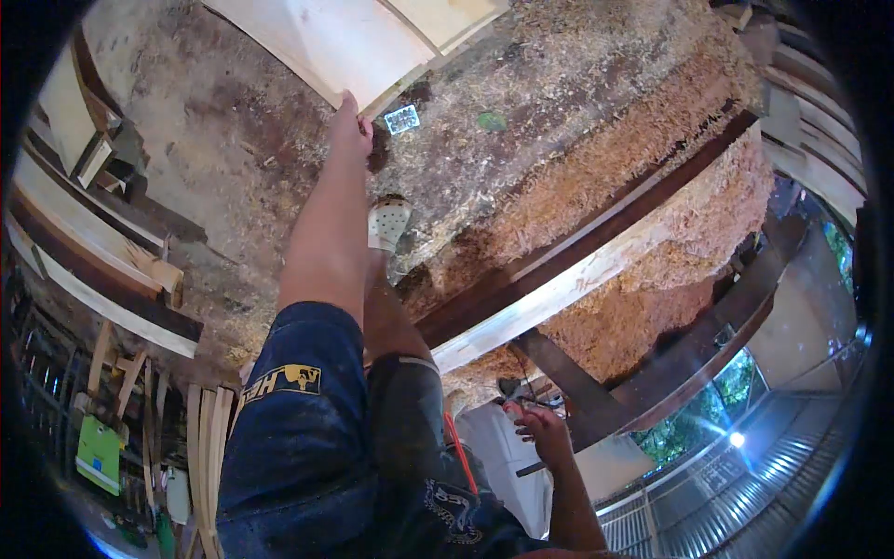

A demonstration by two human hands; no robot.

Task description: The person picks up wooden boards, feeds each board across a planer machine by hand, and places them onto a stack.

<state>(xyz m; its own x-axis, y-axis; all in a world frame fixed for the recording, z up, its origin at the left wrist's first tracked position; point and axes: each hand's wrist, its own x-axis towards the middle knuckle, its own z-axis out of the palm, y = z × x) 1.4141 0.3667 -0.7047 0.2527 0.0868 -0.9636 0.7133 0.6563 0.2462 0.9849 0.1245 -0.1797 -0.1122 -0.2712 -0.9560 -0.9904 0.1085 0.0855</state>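
Observation:
My left hand [354,130] reaches far out at the end of a straight arm in a navy sleeve. Its fingers are closed on the near corner of a pale wooden board [326,47], with the thumb along the edge. Close to my body on the right, my right hand [542,430] is held with curled fingers at a small dark and reddish object [510,402] that I cannot make out. A dark bar [531,470] sticks out below that hand. A foot in a white clog [389,224] with holes stands on the ground below the left forearm.
Wood shavings [596,168] cover the ground. A long thick beam [559,289] crosses on the right, with heaped sawdust [643,312] behind it. Stacked planks [102,252] lie at left, near upright sticks [207,447]. A small printed packet [401,119] lies by the board.

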